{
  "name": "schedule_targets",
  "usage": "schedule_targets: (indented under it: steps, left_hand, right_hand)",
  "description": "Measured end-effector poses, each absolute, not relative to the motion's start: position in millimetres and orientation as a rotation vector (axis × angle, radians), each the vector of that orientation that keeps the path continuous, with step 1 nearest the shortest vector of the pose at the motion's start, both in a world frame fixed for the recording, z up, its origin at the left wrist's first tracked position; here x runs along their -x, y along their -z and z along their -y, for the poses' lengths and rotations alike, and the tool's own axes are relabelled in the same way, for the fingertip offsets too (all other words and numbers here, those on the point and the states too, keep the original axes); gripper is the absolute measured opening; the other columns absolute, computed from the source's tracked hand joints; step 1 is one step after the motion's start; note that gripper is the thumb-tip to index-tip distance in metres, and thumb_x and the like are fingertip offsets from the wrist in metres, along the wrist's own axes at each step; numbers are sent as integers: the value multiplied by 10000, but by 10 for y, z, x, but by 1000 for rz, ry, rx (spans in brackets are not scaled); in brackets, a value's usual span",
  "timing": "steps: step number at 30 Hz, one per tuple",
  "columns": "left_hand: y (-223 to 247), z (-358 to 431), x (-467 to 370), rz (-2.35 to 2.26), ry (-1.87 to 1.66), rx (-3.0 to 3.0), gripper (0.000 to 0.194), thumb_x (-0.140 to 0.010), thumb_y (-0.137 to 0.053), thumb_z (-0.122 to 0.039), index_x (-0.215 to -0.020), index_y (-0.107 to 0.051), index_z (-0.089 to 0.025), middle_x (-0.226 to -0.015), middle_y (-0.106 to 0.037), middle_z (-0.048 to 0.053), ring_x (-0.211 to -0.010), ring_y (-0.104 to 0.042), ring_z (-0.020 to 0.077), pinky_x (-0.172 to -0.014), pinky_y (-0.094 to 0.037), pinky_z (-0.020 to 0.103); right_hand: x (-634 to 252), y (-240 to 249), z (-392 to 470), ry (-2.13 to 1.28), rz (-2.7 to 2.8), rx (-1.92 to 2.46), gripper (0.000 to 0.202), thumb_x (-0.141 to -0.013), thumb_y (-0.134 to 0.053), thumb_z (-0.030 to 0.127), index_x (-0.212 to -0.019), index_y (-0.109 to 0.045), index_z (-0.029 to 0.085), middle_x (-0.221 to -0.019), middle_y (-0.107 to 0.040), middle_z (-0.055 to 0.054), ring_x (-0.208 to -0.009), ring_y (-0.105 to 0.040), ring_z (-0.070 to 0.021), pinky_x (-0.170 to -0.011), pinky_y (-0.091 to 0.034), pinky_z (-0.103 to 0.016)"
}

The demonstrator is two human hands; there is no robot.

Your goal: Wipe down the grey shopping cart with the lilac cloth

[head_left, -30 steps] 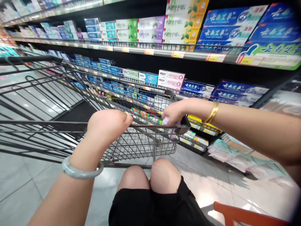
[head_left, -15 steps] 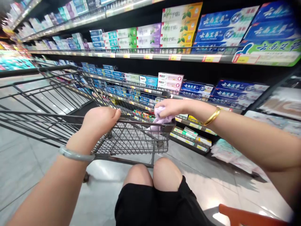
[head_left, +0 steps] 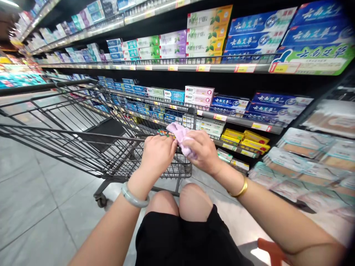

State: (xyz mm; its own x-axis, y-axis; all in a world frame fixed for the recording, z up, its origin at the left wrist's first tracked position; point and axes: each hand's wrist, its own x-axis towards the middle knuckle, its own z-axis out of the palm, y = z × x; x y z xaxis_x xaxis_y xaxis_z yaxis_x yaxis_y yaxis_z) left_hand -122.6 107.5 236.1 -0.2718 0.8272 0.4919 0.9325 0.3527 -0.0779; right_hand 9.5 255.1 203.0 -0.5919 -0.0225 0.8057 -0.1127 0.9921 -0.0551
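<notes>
A light purple cloth (head_left: 179, 133) is bunched in my right hand (head_left: 203, 151), whose fingers are curled round it. My left hand (head_left: 158, 153) is closed right beside it, its thumb and fingertips meeting the cloth's left edge; the knuckles hide part of this grip. Both hands are at the near rim of a dark grey wire shopping cart (head_left: 116, 136), close to its right end. Whether the left hand also touches the rim is hidden. A pale bangle (head_left: 134, 197) circles the left wrist and a gold one (head_left: 240, 187) the right.
Beyond the cart, store shelves (head_left: 166, 67) hold rows of toothpaste boxes (head_left: 249, 40). Packaged goods (head_left: 302, 153) hang at the right. My knees (head_left: 177, 203) are just below the cart. An orange-red bar (head_left: 270, 249) juts in at the bottom right.
My left hand has left its spot on the cart's rim and moved right to the cloth. My right hand has drawn the cloth off the cart's corner, nearer to me.
</notes>
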Motion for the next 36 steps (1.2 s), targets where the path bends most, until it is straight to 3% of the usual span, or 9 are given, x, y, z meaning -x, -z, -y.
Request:
schedule_targets:
  steps: [4, 13, 17, 21, 27, 32, 36]
  left_hand:
    - [-2339, -1044, 1297, 2160, 335, 1541, 431, -1062, -355, -364, -848, -686, -190, -857, -737, 77, -878, -663, 245, -788, -336, 403]
    - [-2313, -1045, 1244, 2121, 395, 1489, 436, -1066, -365, -360, -761, -642, -218, -791, -711, 32, -790, -627, 210, -776, -315, 404]
    - [-2300, -1055, 1239, 2118, 434, 1462, 436, -1062, -393, -372, -737, -642, -224, -777, -707, 22, -789, -621, 211, -784, -315, 402]
    - [-2271, -1060, 1256, 2117, 481, 1449, 466, -1063, -403, -443, -748, -677, -236, -765, -710, 12, -797, -624, 217, -793, -320, 401]
    - [-2228, -1035, 1321, 2098, 559, 1445, 379, -1051, -437, -495, -1029, -774, -322, -824, -744, -16, -831, -629, 217, -815, -337, 391]
    - [-2222, -971, 1383, 2100, 563, 1452, 471, -1046, -436, -511, -798, -742, -253, -737, -689, 6, -767, -589, 201, -791, -323, 386]
    - [-2235, -898, 1422, 2110, 557, 1441, 487, -1046, -436, -495, -738, -706, -231, -713, -666, 11, -740, -568, 190, -785, -323, 383]
  right_hand:
    - [-148, -1700, -2370, -36, 1890, -176, 241, -889, -646, 128, -1077, -663, 278, -1159, -693, -58, -1185, -561, -248, -1128, -495, -507]
    - [-237, -944, -2100, -4, 1981, -103, 154, -925, -636, 135, -1020, -686, 245, -1057, -750, -35, -1052, -618, -226, -1023, -527, -476]
    - [-275, -1030, -2096, -173, 1975, -25, 179, -908, -632, 139, -1048, -667, 245, -1077, -720, -65, -1052, -611, -246, -906, -548, -451]
    - [-286, -1091, -2092, -222, 1992, -27, 229, -888, -657, 158, -1095, -654, 256, -1120, -704, -75, -1091, -604, -259, -912, -541, -452]
    - [-321, -786, -2036, -367, 2124, -32, 252, -869, -611, 134, -1093, -657, 240, -1088, -705, -79, -1033, -609, -246, -881, -553, -427]
    - [-221, -1047, -1997, -488, 1987, -25, 298, -839, -659, 122, -1113, -641, 240, -1141, -664, -91, -1105, -591, -257, -965, -542, -459]
    - [-160, -834, -1965, -419, 2065, -95, 317, -842, -628, 87, -1118, -653, 240, -1123, -681, -91, -1085, -587, -264, -956, -549, -456]
